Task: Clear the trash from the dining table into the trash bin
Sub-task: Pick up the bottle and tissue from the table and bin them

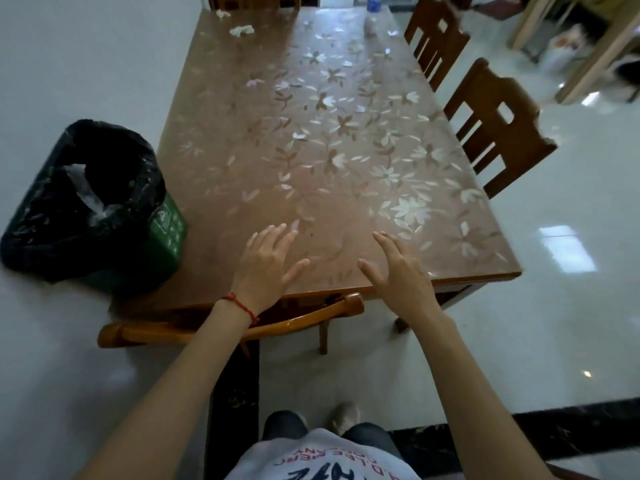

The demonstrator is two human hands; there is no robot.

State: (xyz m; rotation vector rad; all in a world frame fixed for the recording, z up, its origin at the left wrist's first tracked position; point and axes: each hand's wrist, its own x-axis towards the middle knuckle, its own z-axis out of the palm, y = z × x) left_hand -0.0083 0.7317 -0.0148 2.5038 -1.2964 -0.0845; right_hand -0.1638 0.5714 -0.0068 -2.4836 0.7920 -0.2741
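Two crumpled tissues are seen at the table's far left end: one tissue (241, 30) lies a little in from the edge, and a second tissue (221, 13) sits at the far edge itself. Further right on the far end a blurred small pale object (370, 25) is seen; what it is cannot be told. The table (242, 140) is covered by a glossy sheet printed with flowers. The bin (86, 202), lined with a black bag and holding some clear plastic, is placed on the floor touching the table's left side near its near corner, well apart from the tissues. The left hand (266, 265) and right hand (398, 271) are held over the near end, both spread flat with fingers apart, nothing gripped. A red cord (242, 304) is worn on the left wrist. A chair (242, 327) is tucked in at the near end, and two chairs (495, 129) are set along the right side.
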